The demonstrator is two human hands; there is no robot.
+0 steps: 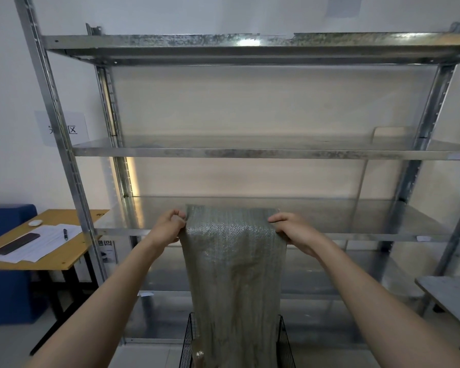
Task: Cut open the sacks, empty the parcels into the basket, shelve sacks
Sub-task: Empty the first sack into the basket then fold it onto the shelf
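Note:
A grey-green woven sack (pixel 235 266) hangs flat in front of me, its top edge at the height of a metal shelf (pixel 356 221). My left hand (pixel 170 227) grips the sack's upper left corner and my right hand (pixel 292 229) pinches its upper right corner. The sack's lower end drops between the black wire walls of a basket (pixel 187 341) at the bottom of the view. Whatever lies inside the basket is hidden by the sack.
A tall galvanised shelf rack (pixel 250 150) with several bare shelves fills the view. At left stands a wooden table (pixel 64 261) with papers, a black phone (pixel 17 243) and a pen. A grey table corner (pixel 452 293) juts in at right.

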